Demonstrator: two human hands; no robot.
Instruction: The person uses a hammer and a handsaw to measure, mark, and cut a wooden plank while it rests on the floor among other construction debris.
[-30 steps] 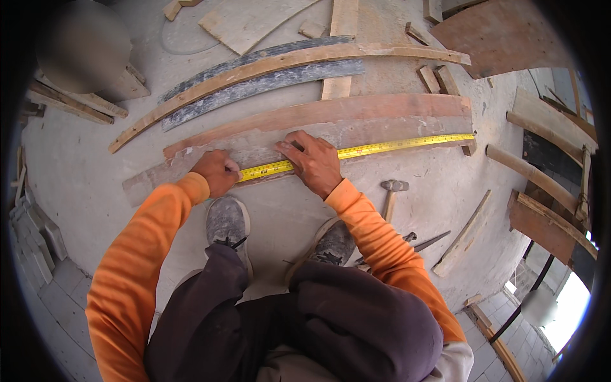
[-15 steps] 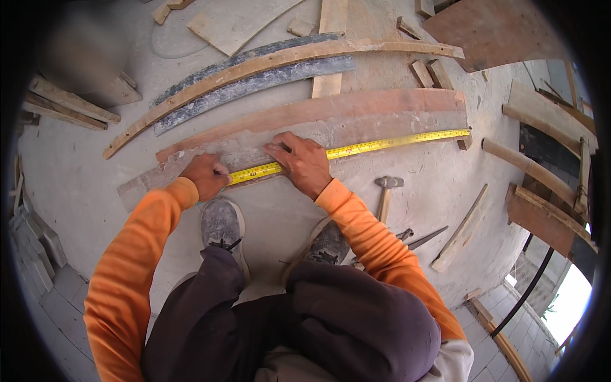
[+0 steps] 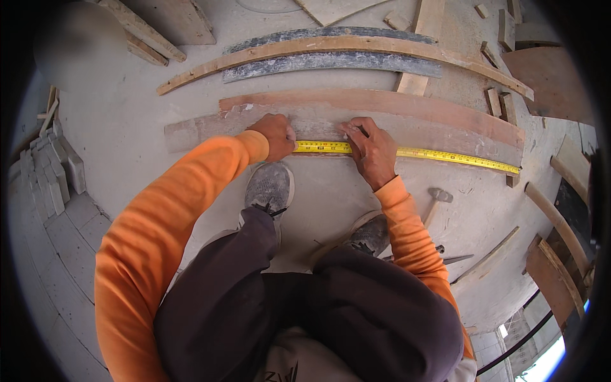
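My left hand is closed on the left end of a yellow tape measure, its case hidden. The tape runs along the lower edge of a long weathered board on the floor, its far end at the board's right edge. My right hand rests over the tape on the board, thumb and fingers curled together; anything held between them is too small to make out. A hammer lies below the board to the right, near my shoes and some dark metal tools.
Curved wooden battens and grey strips lie beyond the board. Offcuts and a plywood sheet are at upper right, curved wooden frames at right, grey tiles stacked at left.
The view has swung left, so board, tools and both hands appear farther right. Both hands stay on the board and tape in much the same places.
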